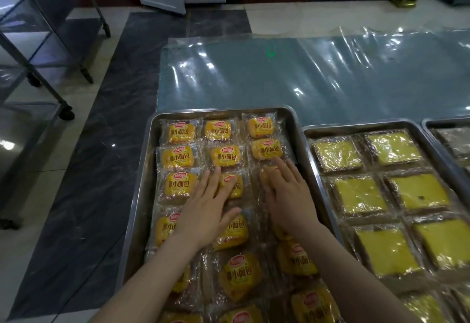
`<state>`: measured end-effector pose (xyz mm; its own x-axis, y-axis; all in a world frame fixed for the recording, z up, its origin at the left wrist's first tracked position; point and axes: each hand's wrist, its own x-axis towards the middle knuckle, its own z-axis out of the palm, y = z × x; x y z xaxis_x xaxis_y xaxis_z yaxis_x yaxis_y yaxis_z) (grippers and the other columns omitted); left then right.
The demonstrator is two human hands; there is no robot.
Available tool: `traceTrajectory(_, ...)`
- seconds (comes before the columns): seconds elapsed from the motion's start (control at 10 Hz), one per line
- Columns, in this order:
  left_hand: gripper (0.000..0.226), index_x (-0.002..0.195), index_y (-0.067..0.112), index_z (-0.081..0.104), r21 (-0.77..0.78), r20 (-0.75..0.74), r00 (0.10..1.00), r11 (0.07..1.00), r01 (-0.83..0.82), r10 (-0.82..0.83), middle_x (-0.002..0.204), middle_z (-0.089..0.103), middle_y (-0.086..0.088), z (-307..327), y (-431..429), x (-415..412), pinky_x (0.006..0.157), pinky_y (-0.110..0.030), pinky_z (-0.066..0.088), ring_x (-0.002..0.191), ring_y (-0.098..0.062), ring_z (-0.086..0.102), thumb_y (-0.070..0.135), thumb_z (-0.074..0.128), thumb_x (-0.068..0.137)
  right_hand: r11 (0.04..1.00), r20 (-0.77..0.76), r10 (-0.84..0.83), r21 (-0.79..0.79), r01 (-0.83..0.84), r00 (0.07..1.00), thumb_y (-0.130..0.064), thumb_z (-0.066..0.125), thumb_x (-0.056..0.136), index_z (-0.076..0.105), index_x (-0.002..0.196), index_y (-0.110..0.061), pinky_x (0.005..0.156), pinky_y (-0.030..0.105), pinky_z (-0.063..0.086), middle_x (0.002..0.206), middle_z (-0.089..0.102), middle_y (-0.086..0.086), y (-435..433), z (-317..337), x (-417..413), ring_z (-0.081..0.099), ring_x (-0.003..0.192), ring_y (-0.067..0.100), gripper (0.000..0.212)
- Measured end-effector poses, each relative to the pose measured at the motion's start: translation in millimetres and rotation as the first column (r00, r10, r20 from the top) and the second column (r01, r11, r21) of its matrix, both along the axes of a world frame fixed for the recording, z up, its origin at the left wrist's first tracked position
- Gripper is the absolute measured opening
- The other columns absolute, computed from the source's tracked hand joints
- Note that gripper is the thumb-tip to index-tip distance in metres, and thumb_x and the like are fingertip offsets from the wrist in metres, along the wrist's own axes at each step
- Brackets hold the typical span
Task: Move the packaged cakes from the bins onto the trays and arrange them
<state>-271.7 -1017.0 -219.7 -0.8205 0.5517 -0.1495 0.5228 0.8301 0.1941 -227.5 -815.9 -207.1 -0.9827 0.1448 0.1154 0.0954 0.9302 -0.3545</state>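
A steel tray [142, 185] holds several packaged orange cakes [178, 132] in three columns. My left hand [206, 210] lies flat with fingers spread on the cakes of the middle column, around the third and fourth rows. My right hand [287, 195] rests flat on the third cake of the right column, fingertips touching the cake [265, 148] above it. Neither hand grips anything. A second tray [311, 162] to the right holds several wrapped yellow square cakes [358, 193].
A third tray [429, 124] shows at the far right edge. Clear plastic sheeting [305, 76] covers the surface beyond the trays. A metal rack on castors [43, 50] stands on the left. No bin is in view.
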Motion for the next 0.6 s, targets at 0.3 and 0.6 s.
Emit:
traceTrajectory(0.3,0.072,0.145,0.035,-0.012,0.013,-0.072,0.992,0.995,-0.101,0.101,0.154,-0.018,0.000,9,-24,-20,0.111,-0.031,-0.009,0.140,-0.015,-0.019,0.069,-0.001,0.082,0.988,0.407,0.040,0.119,-0.096,0.913,-0.054,0.020,0.097,0.005,0.149,-0.038,0.113,0.052,0.000,0.159,-0.008,0.001,10,-16,-50,-0.009,0.143,0.038,0.056)
traceTrajectory(0.6,0.074,0.144,0.023,-0.018,0.052,-0.167,0.984,0.997,-0.055,0.063,0.155,-0.015,0.003,64,-31,26,0.113,-0.029,-0.009,0.140,-0.010,-0.016,0.055,0.026,0.093,0.988,0.205,0.152,-0.043,-0.147,0.967,-0.043,0.034,0.098,0.030,0.146,-0.023,0.117,0.048,0.016,0.157,0.020,0.001,-18,45,3,0.008,0.145,0.023,0.052)
